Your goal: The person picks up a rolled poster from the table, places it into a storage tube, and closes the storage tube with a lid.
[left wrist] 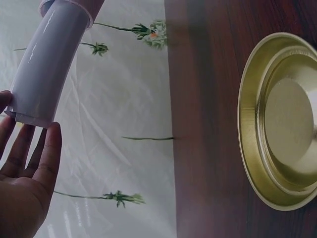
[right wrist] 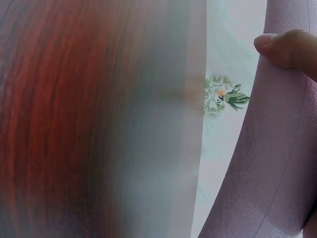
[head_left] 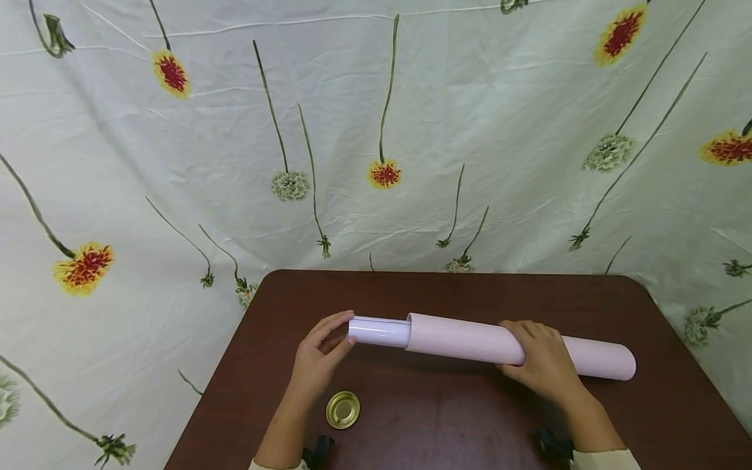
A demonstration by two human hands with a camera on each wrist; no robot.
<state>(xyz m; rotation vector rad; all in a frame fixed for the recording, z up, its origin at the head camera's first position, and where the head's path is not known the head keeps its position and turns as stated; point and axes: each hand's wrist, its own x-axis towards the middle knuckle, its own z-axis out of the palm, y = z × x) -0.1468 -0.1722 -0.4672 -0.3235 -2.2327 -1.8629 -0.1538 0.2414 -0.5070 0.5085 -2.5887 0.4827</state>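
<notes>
Your right hand (head_left: 543,362) curls over the middle of the pink tube (head_left: 517,346), which lies across the brown surface (head_left: 446,418), while your left hand (head_left: 320,356) has its fingers (left wrist: 29,148) straight and close together, touching the end of the glossy white roll (head_left: 380,331) that sticks out of the tube's left end. The roll could jam or crumple at its edge if you push it off the tube's axis, and the tube may roll away if your right grip slackens. A gold lid (head_left: 343,409) lies on the surface near the tube, just beside your left wrist; a flowered white cloth (head_left: 376,130) hangs behind the tube and surface.
</notes>
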